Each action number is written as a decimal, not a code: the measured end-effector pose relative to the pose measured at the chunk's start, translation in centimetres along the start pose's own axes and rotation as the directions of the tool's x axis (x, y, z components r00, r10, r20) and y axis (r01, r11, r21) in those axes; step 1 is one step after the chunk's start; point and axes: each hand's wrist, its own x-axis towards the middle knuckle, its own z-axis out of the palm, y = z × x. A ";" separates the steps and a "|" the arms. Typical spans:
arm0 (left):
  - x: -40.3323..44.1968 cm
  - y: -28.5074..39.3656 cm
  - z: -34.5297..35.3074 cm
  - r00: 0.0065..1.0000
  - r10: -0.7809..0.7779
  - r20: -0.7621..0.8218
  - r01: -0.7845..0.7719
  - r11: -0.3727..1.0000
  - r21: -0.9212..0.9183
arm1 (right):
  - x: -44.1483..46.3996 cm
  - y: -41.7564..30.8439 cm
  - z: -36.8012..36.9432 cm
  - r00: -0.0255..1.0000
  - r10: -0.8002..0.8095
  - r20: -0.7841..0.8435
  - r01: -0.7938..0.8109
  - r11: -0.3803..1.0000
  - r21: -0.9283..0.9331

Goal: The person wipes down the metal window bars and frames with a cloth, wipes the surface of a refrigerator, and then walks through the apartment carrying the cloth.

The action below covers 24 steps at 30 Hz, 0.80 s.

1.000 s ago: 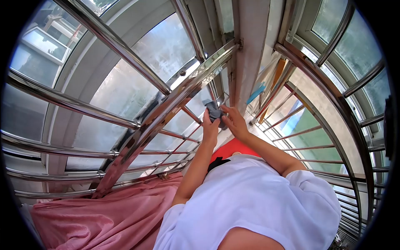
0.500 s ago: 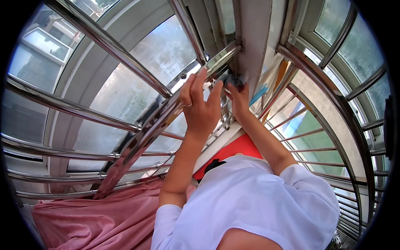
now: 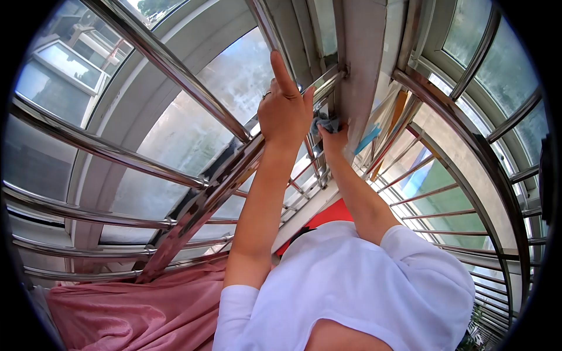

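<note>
My left hand [image 3: 285,114] is up at the wide shiny metal rail [image 3: 225,184]. Its index finger lies stretched along an upright bar [image 3: 266,26], the thumb stands apart, and the other fingers bend round the rail, partly hidden. A ring shows on one finger. To the right and slightly lower, my right hand [image 3: 335,139] holds a crumpled grey cloth [image 3: 328,124] against the rail's far end, beside the pale post [image 3: 366,64]. Part of the cloth is hidden behind the fingers and the metalwork.
Round metal bars [image 3: 111,153] cross in front of windows [image 3: 170,128] on the left. A pink cloth [image 3: 129,310] hangs at the lower left. A curved metal frame [image 3: 468,123] with more bars stands at the right. Something red [image 3: 328,215] shows beyond my white shirt [image 3: 351,281].
My left hand has left the cloth and risen to the rail and upright bar. My right hand has carried the cloth up and right to the rail's end. The view has shifted slightly.
</note>
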 end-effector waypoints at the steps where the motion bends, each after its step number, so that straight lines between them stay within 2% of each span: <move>1: 0.0 0.0 -0.2 1.000 -0.006 0.017 0.006 1.000 0.003 | -0.4 -0.3 0.0 0.999 0.038 -0.034 -0.034 0.994 0.106; 2: 0.2 0.0 -0.5 0.999 -0.012 0.030 0.012 1.000 0.008 | -0.5 -0.7 0.2 0.995 0.078 -0.061 -0.063 0.975 0.214; 3: 0.5 0.1 -0.7 1.000 -0.012 0.023 0.011 1.000 0.009 | 0.0 -1.1 0.4 0.996 0.073 -0.059 -0.058 0.974 0.218; 5: 0.8 0.5 -1.4 0.971 -0.195 0.139 0.202 0.979 -0.038 | -0.1 -7.0 0.3 0.999 0.022 0.042 -0.034 0.943 0.332; 6: 1.1 0.2 -1.1 0.980 -0.173 0.102 0.175 0.985 -0.006 | 0.1 -7.7 0.6 0.999 0.024 0.035 -0.035 0.943 0.330; 8: 1.8 -0.2 -1.1 0.973 -0.191 0.131 0.191 0.981 0.006 | 1.1 -8.3 1.0 0.993 -0.119 0.023 0.106 0.946 0.307; 9: 2.1 -0.2 -1.1 0.965 -0.212 0.153 0.211 0.977 0.024 | 1.1 -8.1 0.8 0.993 -0.120 0.020 0.109 0.946 0.306; 11: 2.1 0.0 -1.2 0.960 -0.220 0.171 0.219 0.975 0.026 | 1.0 -6.0 0.8 0.991 -0.133 0.032 0.126 0.977 0.172; 12: 1.9 0.0 -1.2 0.966 -0.208 0.156 0.205 0.978 0.034 | 0.8 -4.5 0.7 0.991 -0.127 0.029 0.120 0.977 0.175; 14: 1.4 0.0 -1.0 0.971 -0.194 0.143 0.190 0.981 0.041 | 0.6 -0.1 0.2 0.977 -0.215 0.017 0.214 0.961 -0.175; 15: 1.3 -0.1 -0.9 0.976 -0.184 0.117 0.179 0.983 0.047 | 0.3 1.1 -0.2 0.976 -0.219 0.015 0.218 0.961 -0.172; 17: 1.5 -0.1 -1.1 0.982 -0.169 0.078 0.165 0.985 0.057 | -1.0 1.1 -0.7 0.988 0.140 -0.070 -0.143 0.989 -0.036; 18: 1.4 0.0 -1.2 0.981 -0.175 0.089 0.171 0.984 0.051 | -0.9 1.1 -0.5 0.986 0.161 -0.051 -0.162 0.987 -0.021; 19: 1.5 0.1 -1.2 0.978 -0.182 0.104 0.178 0.983 0.043 | -0.6 -0.4 -0.2 0.986 0.160 -0.052 -0.161 0.987 -0.019; 21: 1.4 0.2 -1.0 0.978 -0.184 0.098 0.178 0.982 0.064 | -0.7 -4.9 0.3 0.997 0.068 0.041 -0.074 0.983 0.167; 22: 1.4 0.2 -0.9 0.980 -0.179 0.086 0.172 0.981 0.086 | -0.7 -7.6 0.5 0.999 0.024 0.037 -0.031 0.976 0.217; 23: 1.4 0.2 -0.8 0.980 -0.174 0.093 0.166 0.983 0.084 | -0.3 -8.2 0.6 0.999 0.028 0.029 -0.033 0.976 0.216; 24: 1.3 0.3 -0.8 0.983 -0.170 0.071 0.163 0.982 0.093 | 0.3 -8.6 0.7 0.998 -0.062 0.029 0.054 0.971 0.233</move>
